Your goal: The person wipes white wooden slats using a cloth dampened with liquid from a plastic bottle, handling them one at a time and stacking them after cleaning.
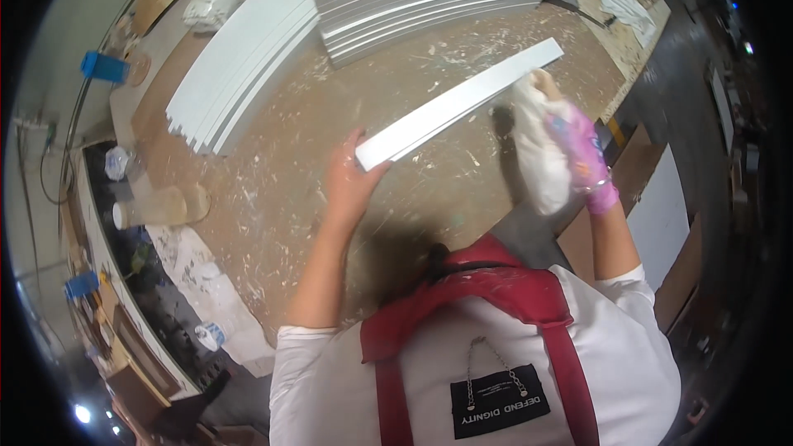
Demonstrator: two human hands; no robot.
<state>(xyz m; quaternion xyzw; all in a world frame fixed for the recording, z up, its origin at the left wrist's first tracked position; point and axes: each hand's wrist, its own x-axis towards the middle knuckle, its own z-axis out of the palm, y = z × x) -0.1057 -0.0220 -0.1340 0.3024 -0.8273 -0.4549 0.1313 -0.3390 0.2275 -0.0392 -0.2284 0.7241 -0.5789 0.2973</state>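
Observation:
A long, narrow white board (458, 105) lies at a slant in front of me, its right end farther away. My left hand (347, 173) is closed round its near left end, thumb on the front edge and fingers behind. My right hand (572, 144), in a pink patterned covering with some bare fingertip showing, grips a bunched white cloth (538, 153). Those fingertips are close to the board's right part; whether the cloth touches it is hard to tell. Slight blur softens the right hand.
Beyond the board rises a tall stack of white boards (438, 0), with a fanned row of white strips (248, 58) to its left. A cloudy plastic bottle (165, 206) lies on the left of the paint-marked table (273, 223). Another white rag (625, 12) rests far right.

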